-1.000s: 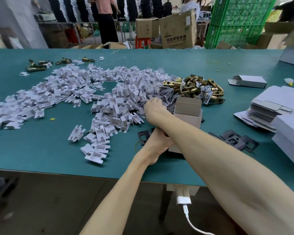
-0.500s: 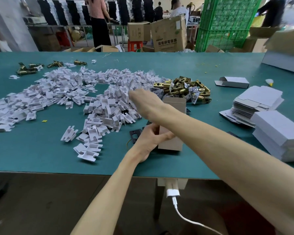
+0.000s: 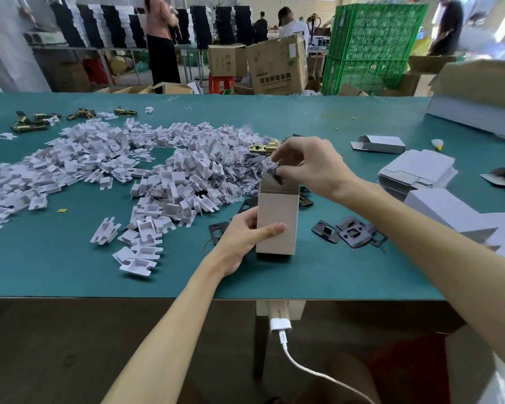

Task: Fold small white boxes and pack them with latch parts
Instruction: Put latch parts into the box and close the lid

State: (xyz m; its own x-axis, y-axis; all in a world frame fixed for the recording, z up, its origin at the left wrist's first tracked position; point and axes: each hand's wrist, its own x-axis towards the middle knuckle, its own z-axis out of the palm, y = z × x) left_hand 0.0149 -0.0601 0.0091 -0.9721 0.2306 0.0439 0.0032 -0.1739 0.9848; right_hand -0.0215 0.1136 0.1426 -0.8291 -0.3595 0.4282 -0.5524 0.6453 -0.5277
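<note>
A small white box [image 3: 277, 223] stands upright on the green table [image 3: 70, 258], its top flap open. My left hand [image 3: 245, 237] grips the box's lower left side, thumb across its front. Just above the open top, my right hand [image 3: 306, 164] pinches a small clear bag of dark parts [image 3: 270, 167]. A brass latch [image 3: 263, 147] shows behind my right hand. Black strike plates [image 3: 347, 233] lie to the right of the box.
A big heap of white folded card inserts [image 3: 99, 167] and small clear bags covers the table's left and middle. Flat box blanks [image 3: 417, 170] and white stacks [image 3: 455, 211] sit at the right. One folded box [image 3: 379, 144] lies farther back. More brass latches [image 3: 32, 122] lie at the far left.
My right hand has drawn back from the pile of bags to above the box's open top, now pinching a small bag. My left hand keeps its hold on the box.
</note>
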